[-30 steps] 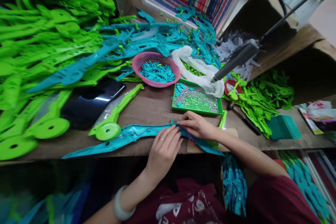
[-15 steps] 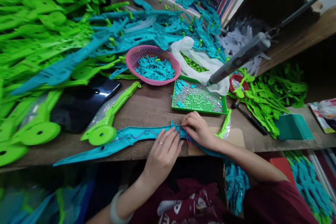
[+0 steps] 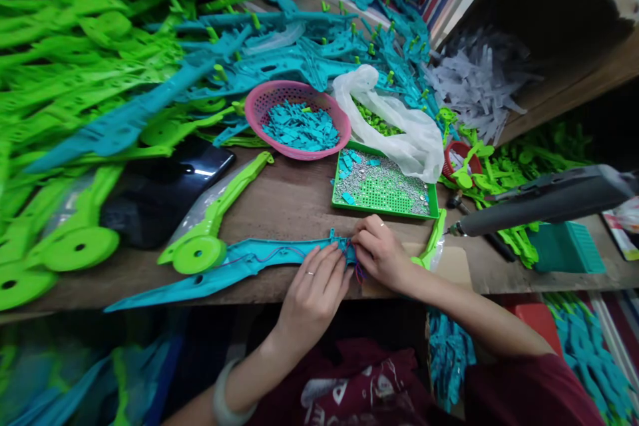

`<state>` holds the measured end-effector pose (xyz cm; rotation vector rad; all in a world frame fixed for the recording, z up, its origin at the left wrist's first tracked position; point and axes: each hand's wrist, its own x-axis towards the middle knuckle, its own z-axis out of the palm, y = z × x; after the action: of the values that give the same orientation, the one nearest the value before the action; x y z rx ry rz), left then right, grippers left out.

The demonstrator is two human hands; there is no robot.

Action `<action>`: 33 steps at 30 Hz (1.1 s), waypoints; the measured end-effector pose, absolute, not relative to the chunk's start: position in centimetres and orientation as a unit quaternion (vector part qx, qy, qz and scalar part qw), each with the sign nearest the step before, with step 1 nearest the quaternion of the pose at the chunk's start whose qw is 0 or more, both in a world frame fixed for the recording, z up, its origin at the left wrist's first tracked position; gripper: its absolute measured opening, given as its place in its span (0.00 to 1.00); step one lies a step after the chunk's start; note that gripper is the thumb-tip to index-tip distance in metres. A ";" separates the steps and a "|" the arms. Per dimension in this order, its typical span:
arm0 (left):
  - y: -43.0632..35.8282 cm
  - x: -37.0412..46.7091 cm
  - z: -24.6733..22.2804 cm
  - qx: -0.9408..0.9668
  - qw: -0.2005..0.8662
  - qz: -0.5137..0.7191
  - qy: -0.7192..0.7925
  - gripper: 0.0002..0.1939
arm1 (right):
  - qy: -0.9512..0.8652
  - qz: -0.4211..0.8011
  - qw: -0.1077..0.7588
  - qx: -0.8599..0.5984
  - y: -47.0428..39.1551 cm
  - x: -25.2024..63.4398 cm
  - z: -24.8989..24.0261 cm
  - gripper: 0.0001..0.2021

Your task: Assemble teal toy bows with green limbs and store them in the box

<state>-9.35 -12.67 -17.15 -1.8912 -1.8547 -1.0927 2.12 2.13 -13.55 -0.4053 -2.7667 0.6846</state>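
Observation:
A long blue plastic sword half (image 3: 272,251), hollow side up, lies along the front edge of the bench. A thin dark red wire (image 3: 279,251) snakes inside it. My left hand (image 3: 317,289) holds the shell near its middle, fingers laid across it and fingertips close to the wires. My right hand (image 3: 382,253) is closed in a pinch at the shell's inner ribs, just right of the left fingertips. Thin red and blue wires (image 3: 359,271) stick out below the right fingers. What exactly sits between those fingertips is partly hidden.
A hanging electric screwdriver (image 3: 539,203) points in from the right. Behind my hands stand a green tray (image 3: 384,212) of screws and a pink basket (image 3: 257,101) of blue pieces. Green parts (image 3: 74,46) pile up at left; a dark phone-like slab (image 3: 164,196) lies near them. A hammer (image 3: 499,246) rests at right.
The hanging screwdriver has swung right and down, away from above the green tray. Both hands stay at the same spot on the blue shell, with small finger movements. The view has shifted slightly.

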 end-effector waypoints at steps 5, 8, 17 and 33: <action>-12.7 -9.2 -17.2 -0.645 0.122 -0.401 -0.639 0.08 | -0.972 0.169 0.048 -0.155 1.7 1.4 -13.1 0.11; -12.7 -9.1 -17.4 -0.649 0.109 -0.413 -0.629 0.08 | -0.973 0.187 0.043 -0.126 2.5 1.6 -12.8 0.13; -12.4 -9.4 -15.9 -0.677 0.102 -0.354 -0.637 0.12 | -0.948 0.303 0.069 -0.075 5.4 5.7 -9.1 0.10; -9.5 -12.5 -14.5 -0.786 0.100 -0.206 -0.574 0.12 | -0.963 0.186 0.028 -0.193 3.4 7.0 -10.9 0.04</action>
<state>-12.45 -9.50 -14.46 -2.3232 -1.6972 -0.6100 6.97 3.41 -10.90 -0.5963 -2.9716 0.5732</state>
